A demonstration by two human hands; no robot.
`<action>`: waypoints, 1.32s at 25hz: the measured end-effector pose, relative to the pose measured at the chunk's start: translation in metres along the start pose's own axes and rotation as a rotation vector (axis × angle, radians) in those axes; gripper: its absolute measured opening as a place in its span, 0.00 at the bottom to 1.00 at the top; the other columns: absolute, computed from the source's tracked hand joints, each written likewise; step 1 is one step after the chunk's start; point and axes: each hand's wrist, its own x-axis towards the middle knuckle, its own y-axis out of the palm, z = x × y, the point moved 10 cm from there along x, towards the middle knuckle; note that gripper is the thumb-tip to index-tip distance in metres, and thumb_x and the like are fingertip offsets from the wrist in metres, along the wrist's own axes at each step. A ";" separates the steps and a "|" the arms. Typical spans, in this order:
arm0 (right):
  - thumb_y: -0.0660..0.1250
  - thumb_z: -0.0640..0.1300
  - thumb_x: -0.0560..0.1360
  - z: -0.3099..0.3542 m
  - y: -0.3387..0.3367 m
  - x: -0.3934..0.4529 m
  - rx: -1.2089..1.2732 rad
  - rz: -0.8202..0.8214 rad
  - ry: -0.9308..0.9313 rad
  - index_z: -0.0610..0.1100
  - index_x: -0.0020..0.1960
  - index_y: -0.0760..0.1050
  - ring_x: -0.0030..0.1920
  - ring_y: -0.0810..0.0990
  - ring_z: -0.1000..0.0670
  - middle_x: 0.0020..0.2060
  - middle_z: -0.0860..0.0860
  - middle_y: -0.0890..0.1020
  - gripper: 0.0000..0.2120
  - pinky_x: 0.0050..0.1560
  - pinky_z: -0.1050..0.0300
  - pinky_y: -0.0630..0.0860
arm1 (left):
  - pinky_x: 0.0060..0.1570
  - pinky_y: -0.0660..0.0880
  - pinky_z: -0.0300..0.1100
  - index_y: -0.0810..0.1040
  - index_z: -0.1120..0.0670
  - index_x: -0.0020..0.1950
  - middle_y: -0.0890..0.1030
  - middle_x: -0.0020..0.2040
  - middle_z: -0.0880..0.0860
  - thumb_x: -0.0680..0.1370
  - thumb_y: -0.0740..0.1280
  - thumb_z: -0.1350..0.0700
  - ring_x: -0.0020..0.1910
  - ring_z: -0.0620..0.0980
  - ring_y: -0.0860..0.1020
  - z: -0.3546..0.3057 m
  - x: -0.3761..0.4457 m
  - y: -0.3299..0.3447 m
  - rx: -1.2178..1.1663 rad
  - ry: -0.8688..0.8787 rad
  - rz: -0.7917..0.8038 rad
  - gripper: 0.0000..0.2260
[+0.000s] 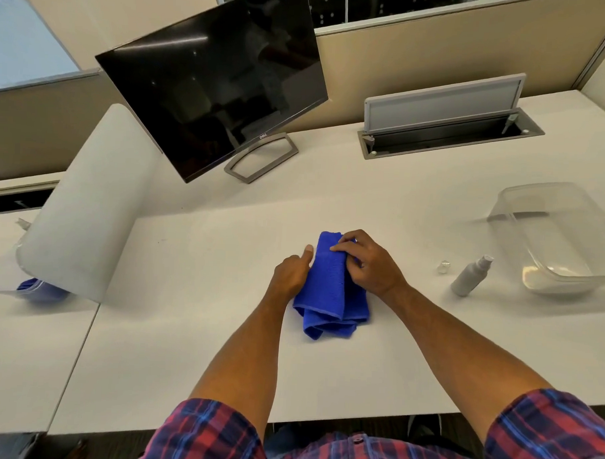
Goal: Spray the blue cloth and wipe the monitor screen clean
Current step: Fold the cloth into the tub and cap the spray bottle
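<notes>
Currently both of your hands are on the folded blue cloth point(331, 288), which lies on the white desk point(196, 294) directly in front of you, its long axis running away from you toward the monitor point(213, 99). Your right hand point(368, 262) rests on the cloth's far right portion, fingers curled down and pressing the fabric; whether they pinch a fold or merely hold it flat cannot be told. Your left hand point(291, 273) sits against the cloth's left edge, thumb extended along it, fingers tucked against or under the fabric and not clearly closed on anything.

The spray bottle point(471, 274) lies tilted on the desk well to the right of the cloth, nozzle pointing away and right, with its small clear cap point(444, 267) off and just beside it. A clear plastic tub point(551, 238) stands beyond it.

Finding: the bottle lies to your right, so the right hand is the nearer one. Spraying appears not yet done. In my judgement, the left hand should steady the cloth while the right reaches sideways.
</notes>
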 end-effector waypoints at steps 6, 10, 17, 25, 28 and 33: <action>0.66 0.36 0.70 -0.019 -0.002 -0.026 -0.090 0.140 0.054 0.44 0.49 0.80 0.46 0.80 0.47 0.56 0.50 0.80 0.10 0.39 0.52 0.78 | 0.42 0.73 0.44 0.75 0.53 0.52 0.80 0.48 0.49 0.71 0.65 0.27 0.47 0.49 0.79 -0.006 -0.003 0.009 0.068 0.015 0.040 0.29; 0.64 0.38 0.70 -0.025 0.003 -0.031 -0.193 0.234 0.061 0.44 0.46 0.86 0.46 0.79 0.46 0.52 0.50 0.83 0.12 0.45 0.53 0.75 | 0.41 0.72 0.42 0.74 0.52 0.50 0.80 0.47 0.48 0.68 0.72 0.30 0.46 0.48 0.78 -0.016 -0.008 0.020 0.256 0.124 0.048 0.28; 0.71 0.62 0.69 -0.043 0.005 -0.026 -0.243 0.194 0.326 0.50 0.65 0.71 0.48 0.78 0.52 0.60 0.55 0.74 0.29 0.43 0.57 0.77 | 0.34 0.67 0.40 0.69 0.49 0.40 0.76 0.37 0.46 0.71 0.72 0.38 0.36 0.47 0.74 -0.023 -0.019 0.033 0.358 0.234 -0.040 0.18; 0.72 0.56 0.66 -0.048 0.027 -0.006 -0.283 0.461 0.368 0.52 0.80 0.52 0.58 0.73 0.47 0.62 0.53 0.77 0.48 0.58 0.53 0.70 | 0.41 0.73 0.42 0.73 0.52 0.44 0.79 0.40 0.49 0.74 0.73 0.43 0.39 0.48 0.76 -0.025 -0.017 0.040 0.259 0.252 0.008 0.16; 0.72 0.50 0.64 -0.047 0.024 0.012 -0.344 0.501 0.386 0.50 0.69 0.69 0.54 0.73 0.47 0.44 0.57 0.73 0.34 0.49 0.57 0.66 | 0.42 0.73 0.42 0.72 0.52 0.46 0.79 0.43 0.49 0.75 0.72 0.48 0.43 0.50 0.77 -0.027 -0.015 0.041 0.139 0.239 0.051 0.12; 0.73 0.48 0.61 -0.030 -0.007 0.047 -0.336 0.310 0.277 0.47 0.51 0.77 0.49 0.74 0.49 0.49 0.53 0.77 0.19 0.48 0.56 0.70 | 0.53 0.81 0.54 0.74 0.56 0.57 0.82 0.53 0.55 0.75 0.74 0.45 0.53 0.57 0.82 -0.031 -0.012 0.038 -0.228 0.096 0.059 0.19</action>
